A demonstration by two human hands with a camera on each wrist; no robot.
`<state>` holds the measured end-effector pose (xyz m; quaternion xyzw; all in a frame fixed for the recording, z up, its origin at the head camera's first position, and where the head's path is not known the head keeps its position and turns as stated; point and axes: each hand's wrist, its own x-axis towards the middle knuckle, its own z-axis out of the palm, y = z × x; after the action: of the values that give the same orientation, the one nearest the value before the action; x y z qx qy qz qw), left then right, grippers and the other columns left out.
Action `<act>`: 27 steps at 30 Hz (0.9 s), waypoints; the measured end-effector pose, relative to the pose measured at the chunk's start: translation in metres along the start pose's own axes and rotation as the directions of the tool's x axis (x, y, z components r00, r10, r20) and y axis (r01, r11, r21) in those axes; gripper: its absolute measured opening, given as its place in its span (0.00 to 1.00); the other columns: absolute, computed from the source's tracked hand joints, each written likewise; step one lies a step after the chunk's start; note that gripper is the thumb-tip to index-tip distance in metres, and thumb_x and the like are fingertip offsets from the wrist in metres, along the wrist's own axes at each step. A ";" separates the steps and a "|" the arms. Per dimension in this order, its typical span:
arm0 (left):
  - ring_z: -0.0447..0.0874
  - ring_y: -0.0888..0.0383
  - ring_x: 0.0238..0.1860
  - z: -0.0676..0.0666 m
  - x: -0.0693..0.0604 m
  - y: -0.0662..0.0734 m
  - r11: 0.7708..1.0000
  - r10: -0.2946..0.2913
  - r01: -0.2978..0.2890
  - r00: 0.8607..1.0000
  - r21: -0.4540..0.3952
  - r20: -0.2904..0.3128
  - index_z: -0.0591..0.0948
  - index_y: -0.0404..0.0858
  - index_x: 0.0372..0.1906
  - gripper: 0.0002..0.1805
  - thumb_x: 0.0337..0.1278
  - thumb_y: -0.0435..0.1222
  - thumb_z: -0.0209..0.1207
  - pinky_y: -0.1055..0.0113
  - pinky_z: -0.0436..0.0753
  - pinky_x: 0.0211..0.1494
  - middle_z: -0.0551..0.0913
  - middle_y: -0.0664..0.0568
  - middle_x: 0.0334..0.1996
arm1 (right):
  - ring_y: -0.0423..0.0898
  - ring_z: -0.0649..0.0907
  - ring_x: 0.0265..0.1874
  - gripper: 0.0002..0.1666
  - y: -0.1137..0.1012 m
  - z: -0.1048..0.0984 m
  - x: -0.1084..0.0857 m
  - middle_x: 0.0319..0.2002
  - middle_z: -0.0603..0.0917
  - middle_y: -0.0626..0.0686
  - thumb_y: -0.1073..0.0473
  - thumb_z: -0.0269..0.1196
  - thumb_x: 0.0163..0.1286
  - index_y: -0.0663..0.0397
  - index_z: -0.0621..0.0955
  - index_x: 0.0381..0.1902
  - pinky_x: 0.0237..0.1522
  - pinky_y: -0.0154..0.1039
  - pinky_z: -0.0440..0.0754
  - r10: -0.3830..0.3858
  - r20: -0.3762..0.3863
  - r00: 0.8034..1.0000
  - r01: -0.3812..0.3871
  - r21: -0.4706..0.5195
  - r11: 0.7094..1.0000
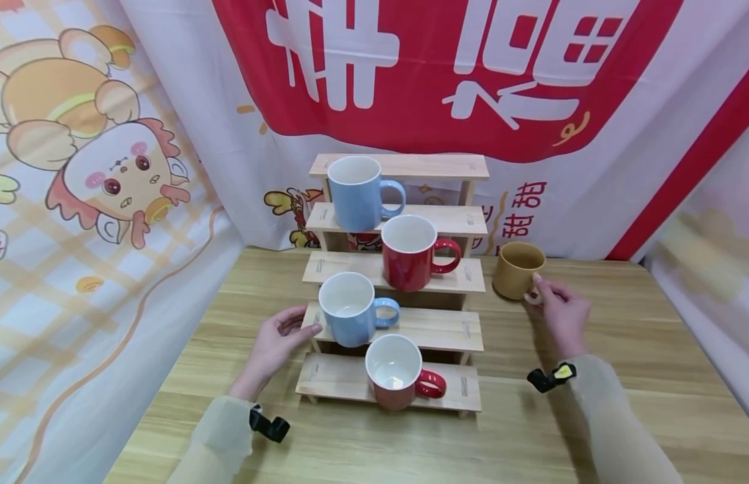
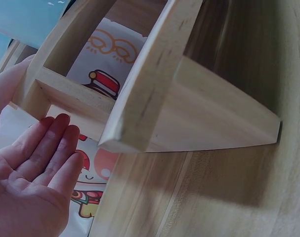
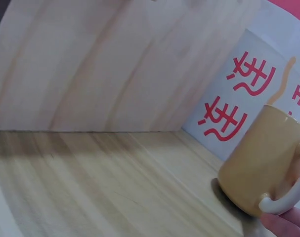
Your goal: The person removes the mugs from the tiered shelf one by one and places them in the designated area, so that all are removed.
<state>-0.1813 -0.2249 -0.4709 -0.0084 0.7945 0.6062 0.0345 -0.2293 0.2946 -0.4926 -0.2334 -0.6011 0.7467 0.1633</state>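
Observation:
A tan mug [image 1: 511,275] with a white handle [image 3: 288,195] is at the tabletop, right of a stepped wooden stand [image 1: 435,327]. My right hand [image 1: 562,312] pinches that handle; in the right wrist view only some fingertips [image 3: 288,224] show. Whether the mug's base fully touches the table, I cannot tell. At the stand's left side is my left hand [image 1: 280,343], its thumb reaching the end of the second step from the bottom beside a light blue mug [image 1: 347,316]. Its fingers [image 2: 46,153] extend loosely next to the wooden frame in the left wrist view.
On the stand, a red mug [image 1: 389,383] sits on the lowest step, another red mug [image 1: 407,259] higher, and a second blue mug [image 1: 354,202] near the top. Their handles point right. Printed cloth [image 1: 187,134] hangs behind and beside the wooden table [image 1: 362,450].

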 end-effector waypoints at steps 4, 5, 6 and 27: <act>0.75 0.45 0.64 0.000 0.001 0.001 1.000 -0.001 0.001 1.000 0.008 0.000 0.74 0.31 0.67 0.38 0.55 0.43 0.75 0.64 0.76 0.66 0.77 0.38 0.63 | 0.47 0.87 0.44 0.20 0.003 0.001 -0.004 0.45 0.88 0.58 0.54 0.77 0.61 0.61 0.87 0.46 0.47 0.44 0.86 0.025 -0.006 1.000 -0.025 0.035 0.999; 0.75 0.45 0.64 -0.001 0.001 0.001 1.000 -0.002 0.002 1.000 0.008 0.000 0.74 0.32 0.67 0.38 0.55 0.44 0.75 0.64 0.76 0.66 0.77 0.38 0.63 | 0.47 0.86 0.45 0.20 0.004 0.001 -0.005 0.45 0.88 0.58 0.54 0.77 0.61 0.60 0.87 0.46 0.48 0.44 0.86 0.024 -0.008 1.000 -0.024 0.035 0.999; 0.75 0.45 0.64 -0.001 0.001 0.001 1.000 0.000 -0.001 1.000 0.012 0.003 0.73 0.31 0.67 0.38 0.55 0.44 0.75 0.64 0.76 0.66 0.77 0.38 0.63 | 0.47 0.86 0.45 0.21 0.005 0.002 -0.007 0.46 0.88 0.58 0.54 0.77 0.60 0.61 0.87 0.47 0.48 0.44 0.86 0.026 -0.011 1.000 -0.026 0.039 0.999; 0.75 0.44 0.64 0.000 0.001 0.001 1.000 0.018 -0.018 1.000 0.012 0.003 0.74 0.30 0.66 0.37 0.56 0.42 0.74 0.67 0.76 0.65 0.77 0.37 0.63 | 0.40 0.83 0.48 0.31 -0.026 0.011 -0.015 0.47 0.87 0.48 0.51 0.79 0.58 0.57 0.85 0.56 0.47 0.24 0.80 -0.128 -0.058 0.990 0.126 -0.045 0.991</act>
<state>-0.1824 -0.2249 -0.4703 0.0000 0.7983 0.6015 0.0303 -0.2236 0.2833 -0.4627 -0.2208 -0.6248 0.7146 0.2239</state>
